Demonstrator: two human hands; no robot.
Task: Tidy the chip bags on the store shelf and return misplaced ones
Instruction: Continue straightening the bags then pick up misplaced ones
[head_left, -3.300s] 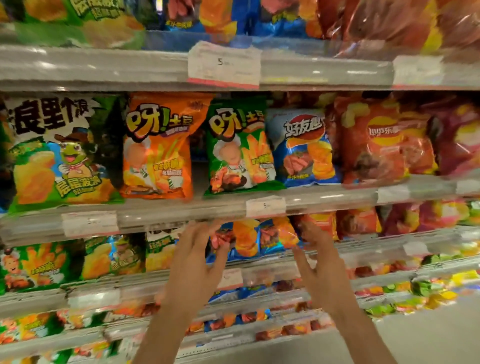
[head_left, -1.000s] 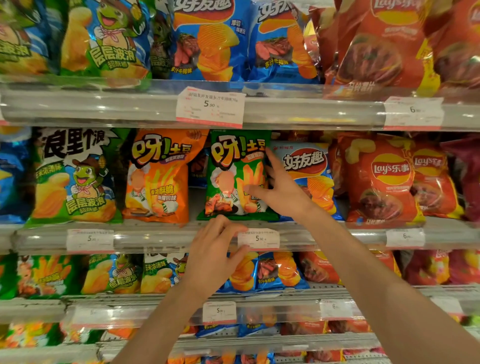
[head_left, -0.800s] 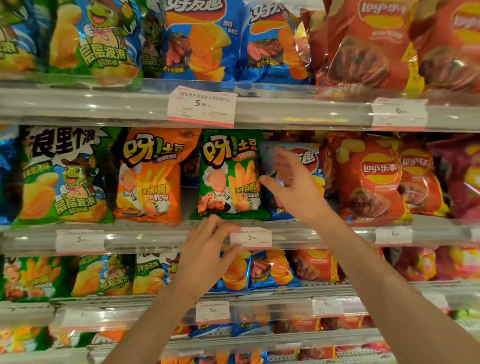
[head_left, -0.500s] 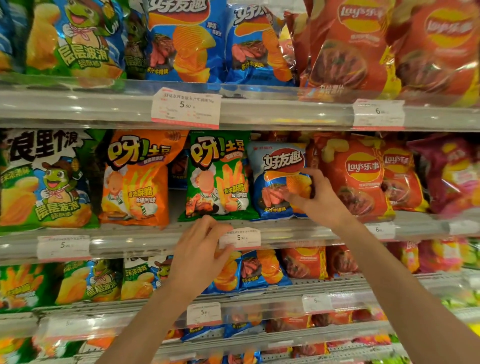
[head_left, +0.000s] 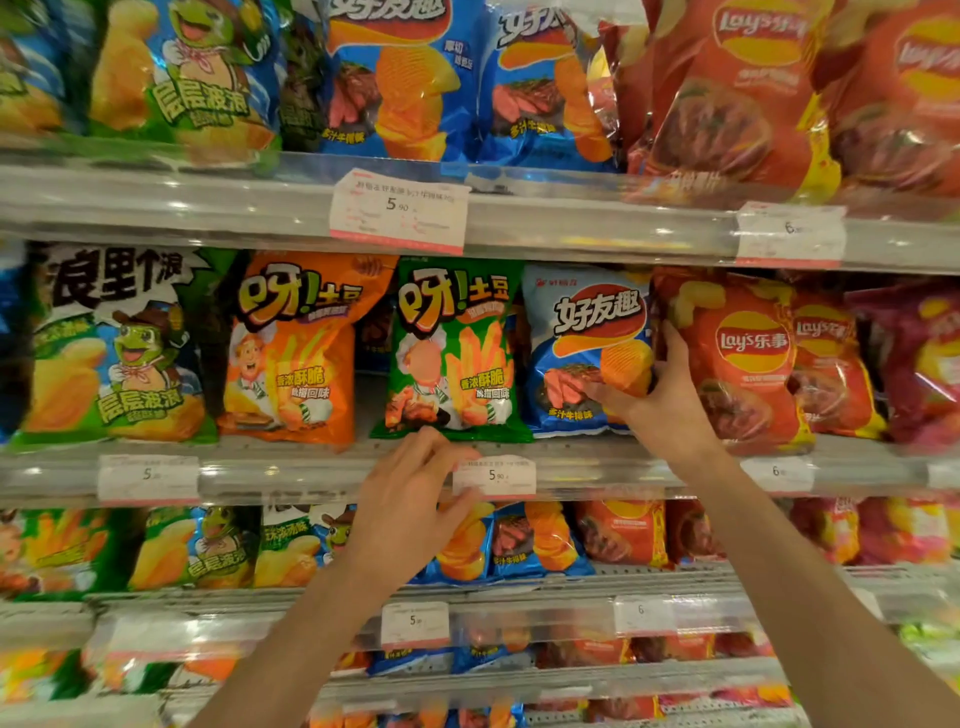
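On the middle shelf (head_left: 311, 467) I count 8 bags standing in front: 1 frog bag (head_left: 111, 353), 1 orange bag (head_left: 291, 353), 1 green bag (head_left: 452, 353), 1 blue chip bag (head_left: 576, 343), 3 red, 1 magenta at the far right. My right hand (head_left: 660, 400) grips the blue bag's lower right edge, thumb across its front, beside a red Lay's bag (head_left: 743, 353). It's glossy blue, steak and ridged chip printed. My left hand (head_left: 410, 499), fingers relaxed, rests at the rail by 1 price tag (head_left: 493, 475).

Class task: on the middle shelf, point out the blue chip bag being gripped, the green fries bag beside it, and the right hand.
blue chip bag (head_left: 576, 332), head view, upper front panel.
green fries bag (head_left: 457, 358), head view, front centre.
right hand (head_left: 660, 395), head view, back of hand.
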